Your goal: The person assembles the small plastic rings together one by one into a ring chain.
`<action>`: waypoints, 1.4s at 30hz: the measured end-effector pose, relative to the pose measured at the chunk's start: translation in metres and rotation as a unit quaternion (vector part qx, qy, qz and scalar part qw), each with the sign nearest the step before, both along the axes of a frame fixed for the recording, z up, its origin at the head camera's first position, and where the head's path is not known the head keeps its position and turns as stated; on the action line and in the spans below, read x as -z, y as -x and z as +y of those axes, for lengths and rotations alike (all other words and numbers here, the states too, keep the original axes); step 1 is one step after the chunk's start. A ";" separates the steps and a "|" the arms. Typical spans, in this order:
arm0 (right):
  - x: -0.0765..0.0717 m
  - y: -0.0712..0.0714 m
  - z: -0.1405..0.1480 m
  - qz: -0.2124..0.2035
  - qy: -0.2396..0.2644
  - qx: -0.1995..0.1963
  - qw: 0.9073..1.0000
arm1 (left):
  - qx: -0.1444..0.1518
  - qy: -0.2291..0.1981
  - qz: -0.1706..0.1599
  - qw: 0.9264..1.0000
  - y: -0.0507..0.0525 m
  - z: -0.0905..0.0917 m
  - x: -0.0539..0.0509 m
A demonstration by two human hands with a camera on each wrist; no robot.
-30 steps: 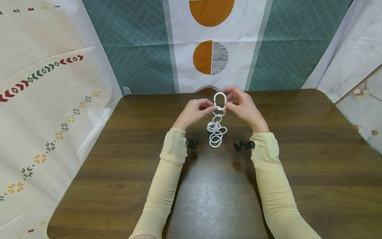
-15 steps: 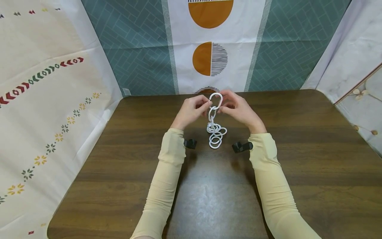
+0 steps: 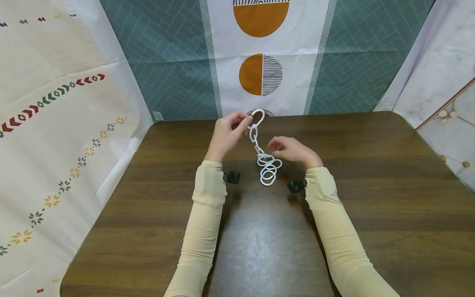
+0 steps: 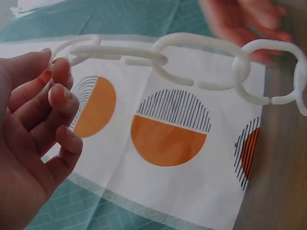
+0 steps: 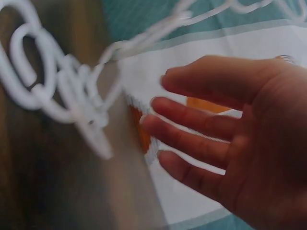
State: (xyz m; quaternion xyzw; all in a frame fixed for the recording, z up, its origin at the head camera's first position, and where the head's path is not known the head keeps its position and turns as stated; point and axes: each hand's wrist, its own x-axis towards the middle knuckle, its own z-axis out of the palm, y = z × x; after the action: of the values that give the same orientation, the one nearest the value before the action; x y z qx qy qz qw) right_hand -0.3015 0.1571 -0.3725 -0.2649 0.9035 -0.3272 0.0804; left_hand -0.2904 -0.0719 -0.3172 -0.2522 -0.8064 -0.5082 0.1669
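A white plastic chain (image 3: 269, 167) of oval links lies partly heaped on the table, its far end lifted into the air. My left hand (image 3: 229, 134) pinches the top link (image 4: 79, 50) between thumb and forefinger. From there several links hang down to the heap; in the left wrist view, small gaps show in some of them. My right hand (image 3: 293, 149) is just right of the heap, apart from the chain. In the right wrist view its fingers (image 5: 192, 129) are spread and relaxed, with nothing in them, and the heaped links look blurred.
The brown wooden table (image 3: 256, 247) spreads out on all sides of the chain. A patterned cloth (image 3: 297, 24) hangs behind its far edge. Black wrist cameras (image 3: 231, 177) sit on both sleeves.
My right hand has let go of the top link and moved down toward the heap. My left hand has moved left and slightly up with that link, drawing more of the chain straight.
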 end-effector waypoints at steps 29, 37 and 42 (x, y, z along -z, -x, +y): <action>0.016 -0.003 -0.001 -0.126 -0.171 -0.027 0.977 | -0.100 -0.195 0.095 0.971 -0.004 -0.017 -0.018; 0.016 0.002 0.021 -0.147 -0.119 -0.020 0.982 | -0.109 -0.223 0.092 0.964 -0.005 -0.024 -0.021; 0.018 0.003 0.034 -0.149 -0.099 -0.023 0.984 | -0.115 -0.229 0.076 0.964 -0.005 -0.026 -0.019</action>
State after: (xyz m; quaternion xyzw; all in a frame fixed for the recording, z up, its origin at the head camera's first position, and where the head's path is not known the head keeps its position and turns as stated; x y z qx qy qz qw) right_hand -0.3048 0.1910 -0.3901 -0.2248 0.9028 -0.2702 0.2477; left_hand -0.2859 -0.0981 -0.2984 -0.1504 -0.6771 -0.6360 0.3383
